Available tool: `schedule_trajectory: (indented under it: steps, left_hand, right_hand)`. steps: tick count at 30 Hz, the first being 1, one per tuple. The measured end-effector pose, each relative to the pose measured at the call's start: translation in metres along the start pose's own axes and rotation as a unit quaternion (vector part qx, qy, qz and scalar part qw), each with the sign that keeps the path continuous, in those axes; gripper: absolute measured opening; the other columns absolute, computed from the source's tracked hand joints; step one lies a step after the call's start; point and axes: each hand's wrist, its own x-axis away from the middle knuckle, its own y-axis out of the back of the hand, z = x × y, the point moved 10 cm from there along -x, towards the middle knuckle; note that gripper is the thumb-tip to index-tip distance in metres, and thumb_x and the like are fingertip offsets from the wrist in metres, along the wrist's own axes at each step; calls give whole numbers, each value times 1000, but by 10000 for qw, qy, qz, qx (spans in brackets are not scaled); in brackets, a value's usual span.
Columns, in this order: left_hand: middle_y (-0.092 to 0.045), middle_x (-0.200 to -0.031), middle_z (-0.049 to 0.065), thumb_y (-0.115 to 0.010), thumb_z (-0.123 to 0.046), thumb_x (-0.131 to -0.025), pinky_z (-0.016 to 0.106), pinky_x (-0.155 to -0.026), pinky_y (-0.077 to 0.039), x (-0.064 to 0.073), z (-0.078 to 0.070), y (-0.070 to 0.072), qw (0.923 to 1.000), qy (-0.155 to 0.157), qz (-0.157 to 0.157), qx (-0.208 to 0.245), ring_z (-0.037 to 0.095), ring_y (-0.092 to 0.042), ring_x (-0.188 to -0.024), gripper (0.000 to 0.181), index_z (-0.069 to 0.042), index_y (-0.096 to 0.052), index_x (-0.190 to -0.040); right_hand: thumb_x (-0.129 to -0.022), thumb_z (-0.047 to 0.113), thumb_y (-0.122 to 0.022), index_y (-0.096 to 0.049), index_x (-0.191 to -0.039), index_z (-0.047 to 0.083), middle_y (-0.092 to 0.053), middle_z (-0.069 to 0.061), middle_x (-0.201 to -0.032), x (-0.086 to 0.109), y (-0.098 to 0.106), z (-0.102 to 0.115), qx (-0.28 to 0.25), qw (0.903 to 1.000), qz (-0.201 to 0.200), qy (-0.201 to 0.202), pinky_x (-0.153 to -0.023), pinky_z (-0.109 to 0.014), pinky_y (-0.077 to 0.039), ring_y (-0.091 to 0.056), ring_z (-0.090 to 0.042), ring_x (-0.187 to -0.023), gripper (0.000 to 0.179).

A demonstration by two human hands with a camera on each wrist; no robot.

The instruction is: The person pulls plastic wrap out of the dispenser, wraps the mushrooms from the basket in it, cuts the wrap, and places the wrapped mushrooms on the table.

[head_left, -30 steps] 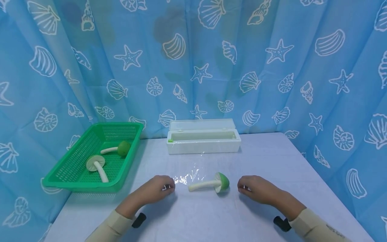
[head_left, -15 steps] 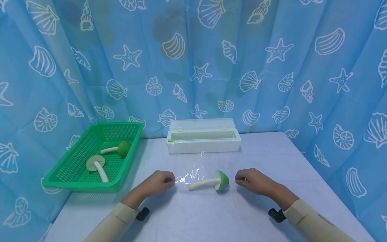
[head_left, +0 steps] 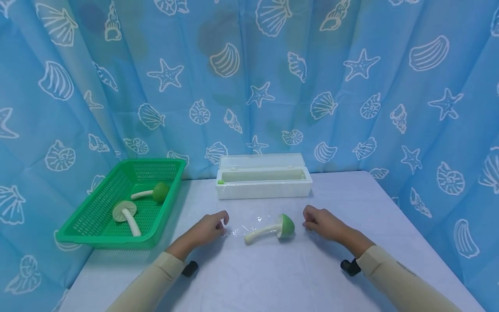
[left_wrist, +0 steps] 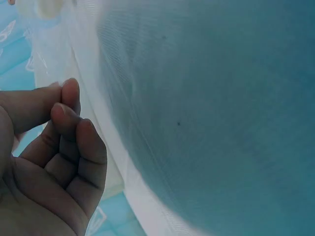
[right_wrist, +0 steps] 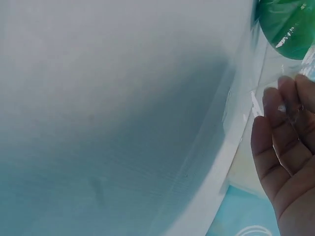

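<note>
A toy mushroom (head_left: 286, 226) with a green cap and white stem lies on the white table between my hands, its cap toward the right. Clear plastic wrap (head_left: 253, 222) shows as glints around the stem. My left hand (head_left: 204, 230) pinches the wrap's left side; in the left wrist view the thumb and fingertips of that hand (left_wrist: 69, 137) come together. To the right of the cap, my right hand (head_left: 327, 224) pinches the other side. Film glints by its fingertips (right_wrist: 273, 94) and over the green cap (right_wrist: 290, 27) in the right wrist view.
A long white wrap dispenser box (head_left: 265, 190), lid raised, stands at the table's back. On the left sits a green plastic basket (head_left: 160, 227) holding two similar mushrooms (head_left: 160, 192). A blue shell-patterned curtain (head_left: 249, 86) surrounds the table.
Both hands have moved away from the person toward the dispenser box, and the right hand has also shifted slightly left. The wrap's glints moved with them; the mushroom's cap end shifted slightly the same way.
</note>
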Motion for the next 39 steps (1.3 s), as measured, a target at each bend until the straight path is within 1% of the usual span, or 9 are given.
schedule_trajectory:
  steps: [6,13,17,23,25,28,31,35,39]
  left_hand:
    - [-67,-86,-6,-61,2,-90,34,-74,-50,-4,-3,-5,9996,-137,177,-172,12,-59,-81,21,-17,-70,-89]
    - [-68,-96,2,-55,3,-94,41,-87,-49,-6,-2,-12,9989,-15,296,-356,22,-62,-97,21,-11,-72,-94]
    - [-65,-100,4,-56,1,-94,44,-94,-46,-5,-4,-16,9970,81,334,-692,27,-60,-107,18,-5,-70,-102]
    - [-60,-100,2,-60,-3,-80,44,-92,-48,-2,-6,-19,9951,339,392,-839,24,-58,-102,34,0,-67,-113]
    - [-59,-100,1,-63,-7,-77,44,-91,-48,-1,-7,-18,9949,360,384,-859,22,-58,-99,39,0,-66,-115]
    - [-59,-100,1,-69,-16,-76,44,-91,-48,-1,-8,-17,9949,394,356,-863,22,-58,-99,41,0,-65,-114]
    - [-58,-98,1,-74,-20,-78,43,-90,-48,-3,-7,-16,9944,504,323,-869,22,-58,-99,40,-1,-66,-113]
    - [-61,-97,1,-68,-13,-87,41,-90,-49,-6,-7,-15,9933,587,231,-967,23,-59,-102,23,-4,-68,-108]
    - [-64,-96,1,-61,-12,-94,41,-90,-49,-8,-7,-15,9928,589,174,-1024,23,-61,-103,16,-6,-70,-105]
  right_hand:
    - [-97,5,-57,-60,-98,14,-59,3,-86,-5,-7,1,77,9999,94,53,-69,-33,-50,-54,-15,-77,10]
    - [-99,4,-54,-66,-107,13,-65,4,-104,-6,-8,12,442,9985,29,322,-93,-44,-48,-60,-21,-107,18]
    - [-98,3,-54,-67,-113,10,-66,1,-109,-5,-8,18,444,9980,59,451,-96,-46,-46,-59,-25,-113,21]
    - [-98,11,-54,-66,-117,6,-65,0,-110,-4,-11,19,268,9991,140,292,-94,-47,-47,-59,-25,-110,23]
    - [-96,20,-60,-66,-119,7,-64,1,-107,-5,-12,18,318,9992,166,202,-92,-45,-48,-59,-22,-106,27]
    - [-87,31,-73,-65,-121,8,-62,4,-101,-6,-14,18,509,9984,200,141,-87,-41,-49,-59,-16,-98,42]
    - [-81,26,-80,-65,-121,8,-61,5,-97,-8,-15,21,764,9967,204,172,-84,-38,-50,-58,-14,-94,47]
    - [-90,12,-69,-66,-121,7,-64,1,-104,-13,-15,23,1017,9946,125,185,-91,-41,-48,-60,-20,-105,31]
    - [-96,10,-60,-67,-119,7,-66,0,-109,-17,-14,19,923,9957,58,104,-95,-42,-47,-59,-22,-111,24]
